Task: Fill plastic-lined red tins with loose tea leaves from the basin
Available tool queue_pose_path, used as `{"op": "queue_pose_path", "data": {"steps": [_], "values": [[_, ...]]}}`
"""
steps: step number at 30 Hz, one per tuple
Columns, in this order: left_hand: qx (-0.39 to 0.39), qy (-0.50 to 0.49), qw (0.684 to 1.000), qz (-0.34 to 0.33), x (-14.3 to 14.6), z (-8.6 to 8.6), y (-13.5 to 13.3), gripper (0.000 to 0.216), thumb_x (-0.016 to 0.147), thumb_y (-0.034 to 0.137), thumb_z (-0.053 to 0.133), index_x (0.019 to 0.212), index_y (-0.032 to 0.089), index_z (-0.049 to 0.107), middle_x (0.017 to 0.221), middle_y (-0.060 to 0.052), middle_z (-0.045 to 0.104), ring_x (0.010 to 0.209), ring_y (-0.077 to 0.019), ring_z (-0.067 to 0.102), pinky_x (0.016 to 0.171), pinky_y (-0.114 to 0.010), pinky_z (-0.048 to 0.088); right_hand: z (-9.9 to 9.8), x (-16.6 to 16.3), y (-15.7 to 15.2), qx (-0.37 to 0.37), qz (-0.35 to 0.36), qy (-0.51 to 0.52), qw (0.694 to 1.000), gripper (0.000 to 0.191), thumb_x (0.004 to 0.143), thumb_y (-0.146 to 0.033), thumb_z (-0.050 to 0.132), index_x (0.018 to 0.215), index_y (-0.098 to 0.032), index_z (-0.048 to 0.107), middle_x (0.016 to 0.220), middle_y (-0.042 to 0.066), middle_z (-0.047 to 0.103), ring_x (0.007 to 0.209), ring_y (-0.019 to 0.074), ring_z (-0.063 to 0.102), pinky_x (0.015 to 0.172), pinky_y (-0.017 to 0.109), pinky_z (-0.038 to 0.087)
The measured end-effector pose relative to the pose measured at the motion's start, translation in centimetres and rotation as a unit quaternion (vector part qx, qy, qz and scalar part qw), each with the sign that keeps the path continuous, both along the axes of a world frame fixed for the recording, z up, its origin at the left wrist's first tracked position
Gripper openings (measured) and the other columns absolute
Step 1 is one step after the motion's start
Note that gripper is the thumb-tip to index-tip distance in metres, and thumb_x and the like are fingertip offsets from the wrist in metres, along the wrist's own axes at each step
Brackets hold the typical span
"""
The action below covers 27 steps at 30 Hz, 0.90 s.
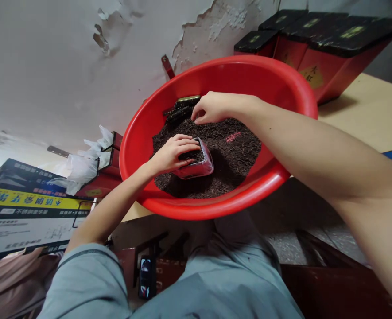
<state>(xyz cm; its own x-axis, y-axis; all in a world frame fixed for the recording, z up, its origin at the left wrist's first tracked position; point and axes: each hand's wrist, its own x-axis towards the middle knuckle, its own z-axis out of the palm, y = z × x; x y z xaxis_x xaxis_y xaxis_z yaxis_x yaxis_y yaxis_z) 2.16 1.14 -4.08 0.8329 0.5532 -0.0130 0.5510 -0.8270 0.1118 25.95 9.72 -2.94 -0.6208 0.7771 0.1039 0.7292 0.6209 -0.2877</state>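
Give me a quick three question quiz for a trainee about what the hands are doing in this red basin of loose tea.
1. True or false: the left hand holds a small clear pouch partly filled with dark tea leaves.
2. Where is the right hand? A) on the black-lidded red boxes; B) at the far side of the leaf pile in the red basin, beside some dark packets; C) on the wooden table.
3. Fill in: the basin sits on the person's ____.

Key: 1 true; 2 B; 3 lap.
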Motion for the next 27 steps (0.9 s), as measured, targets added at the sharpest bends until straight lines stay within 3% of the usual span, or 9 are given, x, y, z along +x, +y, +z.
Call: {"op": "queue_pose_path", "data": {"steps": [3, 6, 13, 17, 21, 27], "values": [[0.013, 0.018, 0.999, 0.042, -0.8, -0.8, -0.4, 0.051, 0.108, 0.039, 0.051, 0.154, 0.018, 0.056, 0.172, -0.017, 0.040, 0.163, -0.0288, 0.032, 0.131, -0.055, 0.032, -0.1, 0.0, 0.1, 0.000, -0.007, -0.003, 1.000, 0.038, 0.094, -0.036, 0.067, 0.128, -0.027, 0.082, 0.113, 0.005, 0.083, 0.102, 0.0251, 0.075, 0.091, 0.036, 0.053], [-0.003, 0.043, 0.997, 0.072, -1.2, -1.4, -1.3, 0.064, 0.111, 0.046, 0.042, 0.167, 0.016, 0.037, 0.180, -0.020, 0.018, 0.168, -0.0300, 0.015, 0.134, -0.055, 0.024, -0.2, 0.0, 0.2, -0.005, -0.006, -0.004, 1.000, 0.038, 0.094, -0.038, 0.068, 0.128, -0.027, 0.082, 0.113, 0.006, 0.083, 0.101, 0.0248, 0.075, 0.091, 0.035, 0.053], [-0.018, 0.034, 0.998, 0.046, 0.8, -3.2, -1.0, 0.107, 0.101, 0.075, 0.046, 0.172, 0.006, 0.007, 0.178, -0.028, 0.010, 0.168, -0.0372, 0.006, 0.135, -0.059, 0.012, -0.9, -0.2, 0.4, 0.016, 0.007, -0.026, 1.000, 0.038, 0.095, -0.035, 0.064, 0.127, -0.025, 0.082, 0.110, 0.005, 0.084, 0.098, 0.0238, 0.076, 0.090, 0.035, 0.055], [-0.015, 0.034, 0.999, 0.030, -0.8, -2.9, -0.8, 0.104, 0.100, 0.076, 0.045, 0.174, 0.012, 0.009, 0.179, -0.025, 0.003, 0.167, -0.0383, 0.000, 0.134, -0.062, 0.012, -1.4, -0.2, 0.7, 0.014, 0.007, -0.038, 0.999, 0.036, 0.094, -0.033, 0.064, 0.124, -0.026, 0.083, 0.110, 0.003, 0.084, 0.096, 0.0241, 0.076, 0.090, 0.035, 0.056], [-0.027, 0.069, 0.997, -0.011, -3.3, -1.7, -1.6, 0.089, 0.105, 0.069, 0.045, 0.174, 0.019, 0.018, 0.179, -0.019, 0.015, 0.168, -0.0356, 0.004, 0.135, -0.061, 0.011, -1.5, -0.3, 0.8, 0.004, 0.003, -0.037, 0.999, 0.035, 0.093, -0.029, 0.065, 0.123, -0.026, 0.084, 0.108, 0.003, 0.084, 0.094, 0.0234, 0.076, 0.089, 0.035, 0.057], [-0.017, 0.072, 0.997, -0.026, -0.6, -2.5, -0.4, 0.091, 0.105, 0.065, 0.048, 0.171, 0.008, 0.024, 0.178, -0.021, 0.016, 0.168, -0.0358, 0.001, 0.136, -0.058, 0.007, -1.5, -0.9, 0.0, -0.003, 0.014, -0.052, 0.999, 0.035, 0.095, -0.026, 0.064, 0.124, -0.026, 0.083, 0.108, 0.003, 0.084, 0.096, 0.0221, 0.077, 0.090, 0.032, 0.056]]}}
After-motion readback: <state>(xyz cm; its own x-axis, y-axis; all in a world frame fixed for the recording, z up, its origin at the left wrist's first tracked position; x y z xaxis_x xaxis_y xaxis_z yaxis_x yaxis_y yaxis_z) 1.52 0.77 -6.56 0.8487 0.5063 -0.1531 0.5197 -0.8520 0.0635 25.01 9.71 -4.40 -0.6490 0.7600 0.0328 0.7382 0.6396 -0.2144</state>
